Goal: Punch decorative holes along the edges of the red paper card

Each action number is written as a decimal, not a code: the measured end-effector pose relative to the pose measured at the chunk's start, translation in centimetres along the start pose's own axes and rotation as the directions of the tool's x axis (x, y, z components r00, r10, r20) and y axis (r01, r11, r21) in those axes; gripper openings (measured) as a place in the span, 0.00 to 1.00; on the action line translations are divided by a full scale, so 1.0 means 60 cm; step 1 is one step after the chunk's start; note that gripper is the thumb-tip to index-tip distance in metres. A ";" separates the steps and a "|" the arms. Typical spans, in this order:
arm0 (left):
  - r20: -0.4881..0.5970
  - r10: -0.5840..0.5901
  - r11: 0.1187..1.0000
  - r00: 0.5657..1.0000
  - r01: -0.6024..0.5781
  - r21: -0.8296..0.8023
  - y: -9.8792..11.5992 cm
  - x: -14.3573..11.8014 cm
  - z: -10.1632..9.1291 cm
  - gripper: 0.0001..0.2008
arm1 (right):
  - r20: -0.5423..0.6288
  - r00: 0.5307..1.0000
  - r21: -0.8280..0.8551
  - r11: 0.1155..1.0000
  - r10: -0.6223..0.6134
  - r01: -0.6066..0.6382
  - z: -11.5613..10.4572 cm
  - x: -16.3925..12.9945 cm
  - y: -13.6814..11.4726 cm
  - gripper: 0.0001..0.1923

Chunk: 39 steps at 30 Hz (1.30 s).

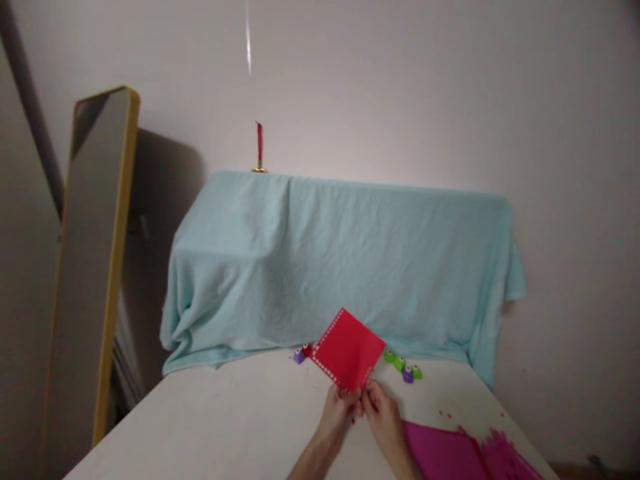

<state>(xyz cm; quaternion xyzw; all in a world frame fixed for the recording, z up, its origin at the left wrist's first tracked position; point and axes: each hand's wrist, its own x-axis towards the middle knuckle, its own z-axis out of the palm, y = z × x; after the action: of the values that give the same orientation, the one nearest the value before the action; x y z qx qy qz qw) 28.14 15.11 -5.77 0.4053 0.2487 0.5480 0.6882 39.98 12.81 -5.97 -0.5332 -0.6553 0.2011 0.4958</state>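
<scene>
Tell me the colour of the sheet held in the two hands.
The sheet is red, with small holes along edges; the head view shows it.

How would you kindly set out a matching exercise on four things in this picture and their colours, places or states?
Things:
1. Square paper
2. Mirror
3. Cloth
4. Sheet at lower right

Descriptions:
A. Pale blue, draped
B. Magenta, on the table
C. Yellow-framed, at far left
D. Red, held by left hand and right hand

Pairs: 1-D; 2-C; 3-A; 4-B
</scene>
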 end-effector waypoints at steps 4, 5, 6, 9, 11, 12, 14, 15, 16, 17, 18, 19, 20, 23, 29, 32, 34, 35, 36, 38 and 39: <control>-0.095 0.028 0.999 0.995 -0.032 -0.032 -0.003 0.006 -0.013 0.11 | -0.007 1.000 -0.063 0.998 0.002 -0.003 0.002 0.003 0.018 0.18; -0.132 0.035 0.998 0.991 -0.040 -0.039 -0.002 0.007 -0.015 0.11 | -0.017 1.000 -0.073 0.997 0.006 -0.007 0.000 0.003 0.019 0.18; -0.164 0.042 0.998 0.986 -0.050 -0.046 -0.001 0.007 -0.018 0.12 | -0.027 1.000 -0.078 0.997 0.010 -0.012 -0.002 0.004 0.020 0.18; -0.214 0.050 0.993 0.976 -0.071 -0.089 0.003 0.007 -0.023 0.16 | -0.058 0.998 -0.076 0.997 0.023 -0.027 -0.012 0.006 0.015 0.18; -0.230 0.034 0.990 0.973 -0.064 -0.124 0.003 0.009 -0.026 0.20 | -0.078 0.997 -0.062 0.998 0.030 -0.035 -0.019 0.008 0.011 0.18; -0.234 0.025 0.989 0.972 -0.058 -0.138 0.002 0.010 -0.028 0.23 | -0.088 0.996 -0.056 0.998 0.031 -0.036 -0.022 0.009 0.009 0.18; -0.235 0.011 0.988 0.972 -0.047 -0.148 0.000 0.013 -0.032 0.28 | -0.101 0.994 -0.058 0.998 0.028 -0.034 -0.025 0.010 0.007 0.18; -0.235 0.006 0.989 0.972 -0.040 -0.142 -0.001 0.014 -0.034 0.29 | -0.101 0.995 -0.067 0.997 0.024 -0.030 -0.026 0.010 0.006 0.18; -0.240 0.004 0.991 0.971 -0.037 -0.132 -0.002 0.014 -0.036 0.30 | -0.100 0.995 -0.081 0.996 0.018 -0.026 -0.025 0.008 0.006 0.18; -0.247 0.004 0.992 0.969 -0.034 -0.118 -0.003 0.015 -0.037 0.31 | -0.098 0.995 -0.099 0.995 0.013 -0.022 -0.024 0.007 0.007 0.18; -0.255 0.006 0.994 0.967 -0.033 -0.102 -0.003 0.015 -0.037 0.31 | -0.099 0.995 -0.122 0.992 0.009 -0.021 -0.023 0.004 0.007 0.17; -0.258 0.009 0.996 0.966 -0.033 -0.086 -0.004 0.014 -0.037 0.31 | -0.109 0.994 -0.151 0.988 0.010 -0.027 -0.023 0.002 0.007 0.17; -0.255 0.013 0.997 0.967 -0.032 -0.071 -0.004 0.014 -0.037 0.31 | -0.132 0.991 -0.189 0.981 0.014 -0.039 -0.025 0.001 0.007 0.17; -0.222 0.014 0.998 0.975 -0.026 -0.052 -0.003 0.013 -0.036 0.29 | -0.227 0.974 -0.353 0.933 -0.015 -0.067 -0.049 0.013 0.001 0.14; -0.217 -0.009 0.995 0.976 -0.013 -0.101 -0.001 0.012 -0.038 0.28 | -0.182 0.973 -0.798 0.600 -0.144 -0.060 -0.127 0.111 0.007 0.07; -0.234 -0.016 0.992 0.972 -0.015 -0.127 0.002 0.011 -0.038 0.27 | -0.162 0.987 -0.883 0.446 0.001 -0.145 -0.131 0.144 0.036 0.09; -0.248 -0.010 0.990 0.969 -0.025 -0.140 0.006 0.010 -0.036 0.27 | -0.177 0.982 -0.896 0.400 0.072 -0.191 -0.120 0.150 0.057 0.09; -0.254 -0.011 0.988 0.967 -0.028 -0.149 0.008 0.010 -0.035 0.28 | -0.188 0.979 -0.899 0.388 0.077 -0.203 -0.114 0.149 0.067 0.10; -0.261 -0.014 0.986 0.965 -0.030 -0.161 0.009 0.010 -0.034 0.28 | -0.195 0.978 -0.901 0.381 0.069 -0.206 -0.108 0.147 0.075 0.10; -0.276 -0.023 0.982 0.961 -0.030 -0.186 0.012 0.009 -0.032 0.27 | -0.202 0.978 -0.902 0.378 0.053 -0.207 -0.101 0.143 0.084 0.10; -0.282 -0.025 0.980 0.959 -0.032 -0.195 0.013 0.010 -0.032 0.27 | -0.202 0.978 -0.902 0.381 0.045 -0.204 -0.101 0.142 0.085 0.10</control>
<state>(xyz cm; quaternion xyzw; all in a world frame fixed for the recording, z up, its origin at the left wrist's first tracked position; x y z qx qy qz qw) 26.36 16.25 -6.10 0.2528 0.2882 0.6236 0.6813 48.32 20.66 -3.71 -0.7785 -0.5775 -0.1959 0.1484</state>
